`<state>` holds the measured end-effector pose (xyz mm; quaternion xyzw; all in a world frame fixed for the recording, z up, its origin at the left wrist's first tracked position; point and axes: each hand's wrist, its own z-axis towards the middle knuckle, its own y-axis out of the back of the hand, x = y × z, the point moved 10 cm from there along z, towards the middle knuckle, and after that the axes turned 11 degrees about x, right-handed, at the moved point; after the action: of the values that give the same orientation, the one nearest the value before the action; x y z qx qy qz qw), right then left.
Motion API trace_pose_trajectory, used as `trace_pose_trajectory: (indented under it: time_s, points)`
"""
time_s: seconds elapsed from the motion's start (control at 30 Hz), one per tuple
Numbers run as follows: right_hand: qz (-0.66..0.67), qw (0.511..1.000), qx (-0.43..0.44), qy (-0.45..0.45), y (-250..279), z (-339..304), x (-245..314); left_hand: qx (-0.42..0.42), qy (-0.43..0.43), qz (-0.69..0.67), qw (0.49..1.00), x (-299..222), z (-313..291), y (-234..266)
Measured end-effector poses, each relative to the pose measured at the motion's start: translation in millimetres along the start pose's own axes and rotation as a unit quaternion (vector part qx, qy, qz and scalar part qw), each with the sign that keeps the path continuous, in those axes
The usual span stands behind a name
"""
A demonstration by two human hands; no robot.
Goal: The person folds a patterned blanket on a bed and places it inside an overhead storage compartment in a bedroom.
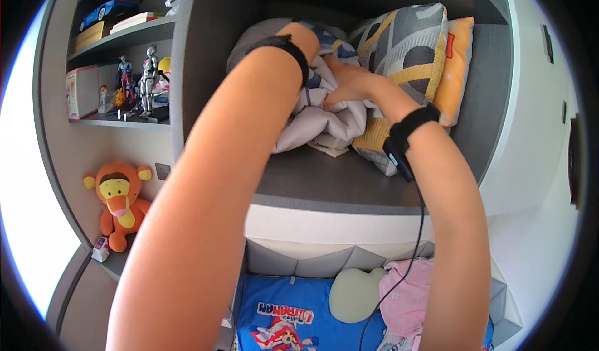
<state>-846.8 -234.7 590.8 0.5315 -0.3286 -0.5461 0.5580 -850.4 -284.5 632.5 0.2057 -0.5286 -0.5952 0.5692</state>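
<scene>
Both my arms reach up into a dark grey cubby. A bunched grey quilt (321, 123) with dark blue patterned parts lies there in loose folds. My right hand (348, 81) is closed on the quilt's folds, its thumb pressed into the fabric. Further left, my left hand (306, 39) is at the quilt's back part, its fingers hidden behind the hand and the folds. Just right of the quilt leans a grey and yellow patterned cushion (405, 45), with an orange cushion (458, 70) behind it. I wear a black band on each wrist; a cable hangs from the right one.
Shelves (121, 36) at the left hold a blue toy car (109, 13) and several figurines (148, 80). Below them sits an orange plush toy (118, 204). Under the cubby's front edge is a bed with a blue printed cover (281, 301), a green cushion (355, 295) and pink cloth (405, 295).
</scene>
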Motion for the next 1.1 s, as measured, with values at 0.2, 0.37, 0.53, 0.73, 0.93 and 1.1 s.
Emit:
trace_pose_trajectory:
  time_s: [0.2, 0.37, 0.53, 0.73, 0.93, 1.1]
  points:
    - [0.194, 0.971, -0.136, 0.019, 45, -70, -3, 0.008, -0.052, 0.061, 0.997, 19, -26, 20]
    - [0.144, 0.946, -0.286, 0.046, 82, -88, -7, 0.069, -0.145, 0.12, 0.98, 5, -72, -6]
    - [0.057, 0.924, -0.372, 0.068, 120, -65, 12, -0.067, -0.186, -0.033, 0.98, 5, -157, 4]
    - [0.015, 0.997, 0.034, 0.061, -20, 39, 50, -0.414, -0.137, -0.121, 0.892, 55, -248, -6]
    - [0.047, 0.993, 0.076, 0.081, 18, 20, 71, -0.383, -0.049, -0.269, 0.882, 91, -226, -79]
    - [0.116, 0.96, -0.252, 0.031, 112, 9, 50, -0.387, -0.067, -0.36, 0.846, 83, -215, -94]
